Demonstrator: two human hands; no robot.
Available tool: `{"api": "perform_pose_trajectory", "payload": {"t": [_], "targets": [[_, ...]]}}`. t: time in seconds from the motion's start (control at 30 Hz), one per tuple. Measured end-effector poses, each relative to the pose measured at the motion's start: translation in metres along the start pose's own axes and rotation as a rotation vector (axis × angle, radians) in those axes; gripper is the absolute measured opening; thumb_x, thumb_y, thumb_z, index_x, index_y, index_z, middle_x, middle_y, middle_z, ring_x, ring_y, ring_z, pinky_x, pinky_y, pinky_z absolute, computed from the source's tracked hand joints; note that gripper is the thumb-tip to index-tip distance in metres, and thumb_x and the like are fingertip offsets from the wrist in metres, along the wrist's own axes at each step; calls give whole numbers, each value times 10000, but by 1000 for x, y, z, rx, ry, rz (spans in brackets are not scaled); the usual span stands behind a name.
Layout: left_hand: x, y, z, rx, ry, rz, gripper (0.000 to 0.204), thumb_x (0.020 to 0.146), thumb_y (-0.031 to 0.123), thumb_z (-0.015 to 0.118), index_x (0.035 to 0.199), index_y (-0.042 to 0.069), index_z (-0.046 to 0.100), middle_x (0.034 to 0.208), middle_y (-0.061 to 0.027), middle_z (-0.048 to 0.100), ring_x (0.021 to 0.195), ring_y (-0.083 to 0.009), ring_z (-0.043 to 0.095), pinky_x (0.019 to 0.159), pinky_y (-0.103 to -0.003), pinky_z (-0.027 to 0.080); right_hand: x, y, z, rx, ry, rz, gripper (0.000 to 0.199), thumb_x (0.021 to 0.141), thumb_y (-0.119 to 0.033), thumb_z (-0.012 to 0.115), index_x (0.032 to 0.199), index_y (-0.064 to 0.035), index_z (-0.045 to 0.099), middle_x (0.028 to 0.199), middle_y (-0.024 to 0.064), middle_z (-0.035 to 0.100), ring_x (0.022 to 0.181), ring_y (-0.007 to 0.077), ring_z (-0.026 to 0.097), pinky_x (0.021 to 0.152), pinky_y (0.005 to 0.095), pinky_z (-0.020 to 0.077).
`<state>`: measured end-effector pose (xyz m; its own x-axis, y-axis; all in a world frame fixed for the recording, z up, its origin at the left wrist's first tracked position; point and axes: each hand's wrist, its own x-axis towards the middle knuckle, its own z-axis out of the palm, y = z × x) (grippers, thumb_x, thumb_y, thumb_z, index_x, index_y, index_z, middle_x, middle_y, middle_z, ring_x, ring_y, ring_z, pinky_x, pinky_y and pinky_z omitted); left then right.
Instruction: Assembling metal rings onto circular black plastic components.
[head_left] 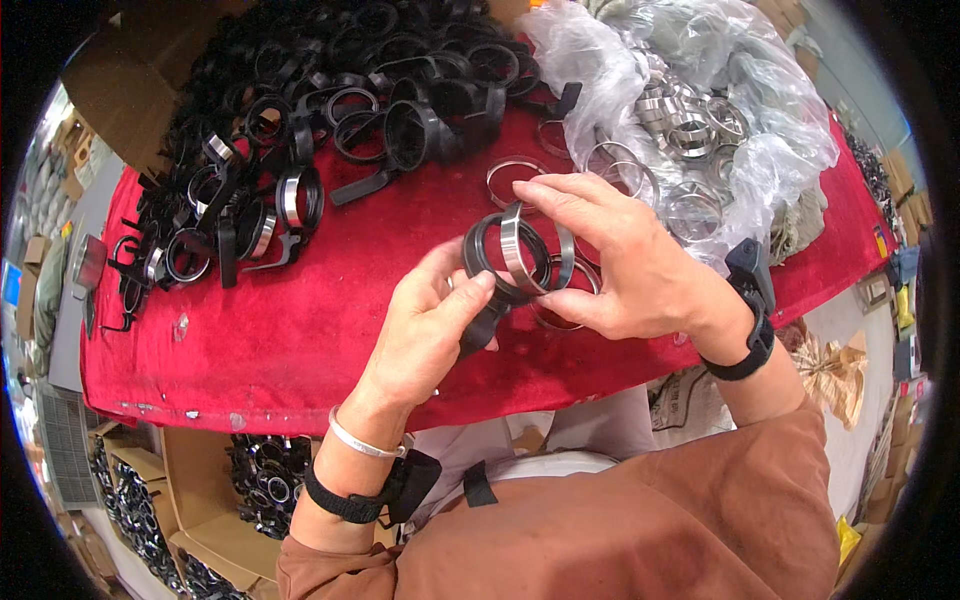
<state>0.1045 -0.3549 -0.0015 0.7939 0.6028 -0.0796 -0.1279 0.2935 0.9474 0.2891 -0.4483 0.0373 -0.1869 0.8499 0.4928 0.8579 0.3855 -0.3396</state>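
Note:
Over the red cloth, my left hand (425,320) grips a black plastic ring part (478,335) whose handle points down toward me. A shiny metal ring (512,248) is pinched between the thumb and fingers of my right hand (635,260). This band is tilted and overlaps the mouth of the black part; whether it sits inside cannot be made out. Several loose metal rings (492,178) lie on the cloth just beyond and beneath my right hand.
A big heap of black ring parts (400,60) covers the table's far left, some with metal bands. At the far right, a see-through plastic bag (770,90) holds many metal rings (690,125). Below the red cloth's (250,370) near edge, a cardboard box (195,470) contains more black parts.

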Motion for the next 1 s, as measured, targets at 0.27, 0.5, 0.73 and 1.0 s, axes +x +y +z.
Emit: {"api": "perform_pose_trajectory", "payload": {"t": [0.27,0.5,0.73,1.0], "targets": [[-4,-8,2,-19,-59,-9,295,952,150,468,1224,43,432,1014,-51,577,801,-76,569,585,-212,506,-3,-2,2,41,-73,27,736,609,-86,723,1286,1,448,1201,219,506,1090,360,520,919,382,444],[-4,-8,6,36,-37,3,232,958,189,475,1145,52,470,892,-35,597,722,-61,570,541,-194,483,-5,-4,9,92,-57,24,684,621,-135,732,1226,46,467,1163,262,510,1074,393,508,929,421,427],[-4,-7,6,119,83,110,249,931,176,528,1088,-16,507,832,-63,615,648,-81,588,503,-207,511,-7,4,23,654,266,431,518,797,-314,701,1129,47,534,1002,149,612,902,169,598,766,301,496],[-15,-4,6,32,110,141,282,946,191,492,1109,-40,504,826,-123,648,607,-139,624,524,-253,550,19,-6,52,649,203,771,590,941,-508,393,711,1,584,535,29,518,460,108,495,443,275,403]]}}
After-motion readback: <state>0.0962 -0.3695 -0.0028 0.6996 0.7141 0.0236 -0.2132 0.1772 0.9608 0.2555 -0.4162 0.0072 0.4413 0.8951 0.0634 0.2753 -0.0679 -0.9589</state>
